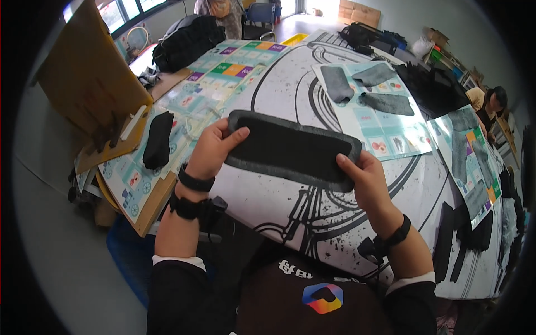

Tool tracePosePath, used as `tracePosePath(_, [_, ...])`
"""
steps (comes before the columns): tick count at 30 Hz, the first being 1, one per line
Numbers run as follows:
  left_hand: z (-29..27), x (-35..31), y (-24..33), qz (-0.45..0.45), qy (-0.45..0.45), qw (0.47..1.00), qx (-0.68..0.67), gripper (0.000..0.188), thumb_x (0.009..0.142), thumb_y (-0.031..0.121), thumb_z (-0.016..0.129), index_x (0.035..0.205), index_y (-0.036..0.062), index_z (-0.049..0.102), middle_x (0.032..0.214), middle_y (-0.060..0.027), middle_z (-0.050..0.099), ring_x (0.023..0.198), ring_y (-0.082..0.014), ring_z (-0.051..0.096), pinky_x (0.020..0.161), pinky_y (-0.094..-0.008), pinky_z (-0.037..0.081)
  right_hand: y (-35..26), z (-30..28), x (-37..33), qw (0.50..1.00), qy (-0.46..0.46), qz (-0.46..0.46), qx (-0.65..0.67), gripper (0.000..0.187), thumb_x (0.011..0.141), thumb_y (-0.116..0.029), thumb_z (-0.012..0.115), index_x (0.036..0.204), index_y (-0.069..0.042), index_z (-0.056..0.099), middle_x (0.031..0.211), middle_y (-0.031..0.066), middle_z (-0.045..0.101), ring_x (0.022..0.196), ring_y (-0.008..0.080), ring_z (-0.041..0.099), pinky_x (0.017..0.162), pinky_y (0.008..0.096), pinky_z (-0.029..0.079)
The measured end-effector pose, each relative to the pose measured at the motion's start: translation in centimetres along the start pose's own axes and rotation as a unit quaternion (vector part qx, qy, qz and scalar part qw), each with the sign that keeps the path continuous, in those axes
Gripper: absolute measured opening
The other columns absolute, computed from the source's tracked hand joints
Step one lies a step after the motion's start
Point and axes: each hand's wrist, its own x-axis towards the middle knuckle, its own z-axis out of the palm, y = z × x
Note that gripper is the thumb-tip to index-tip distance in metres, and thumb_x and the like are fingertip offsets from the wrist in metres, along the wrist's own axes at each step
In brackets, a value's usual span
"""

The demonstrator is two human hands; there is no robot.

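Note:
Stretched between my two hands is a long black fabric panel with rounded corners and a grey band around its edge. My left hand grips its left end, the thumb pressed on top and the fingers behind it. At the other end, my right hand pinches the lower right corner in the same way. The panel is held above the white table with its black lines, tilted slightly down to the right. What lies directly under it is hidden.
A rolled black cloth lies at left on a printed sheet. Grey fabric pieces rest on another sheet at the back right. Black strips lie at right. A dark bag stands far left. Another person sits far right.

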Motion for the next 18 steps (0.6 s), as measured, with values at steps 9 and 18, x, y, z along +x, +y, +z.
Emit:
tracePosePath(9, [-3.2, -0.5, -1.8, 0.308, -0.064, 0.931, 0.185, 0.015, 0.073, 0.001, 0.072, 0.086, 0.0078, 0.069, 0.109, -0.0112, 0.064, 0.114, -0.0299, 0.054, 0.097, -0.0385, 0.042, 2.5, -0.3, 1.6, 0.800, 0.029, -0.464, -0.379, 0.027, 0.067, 0.005, 0.063, 0.088, -0.011, 0.067, 0.096, 0.0072, 0.067, 0.097, 0.0279, 0.061, 0.087, 0.0363, 0.046])
tracePosePath(18, [-4.8, -2.0, -1.3, 0.367, -0.029, 0.878, 0.305, 0.025, 0.064, -0.005, 0.070, 0.079, 0.0148, 0.074, 0.112, -0.0072, 0.065, 0.125, -0.0323, 0.046, 0.107, -0.0463, 0.031, 1.9, -0.2, 0.6, 0.690, 0.000, -0.517, -0.506, 0.026, 0.068, 0.004, 0.059, 0.085, -0.014, 0.069, 0.104, 0.0020, 0.067, 0.113, 0.0250, 0.055, 0.102, 0.0431, 0.036])
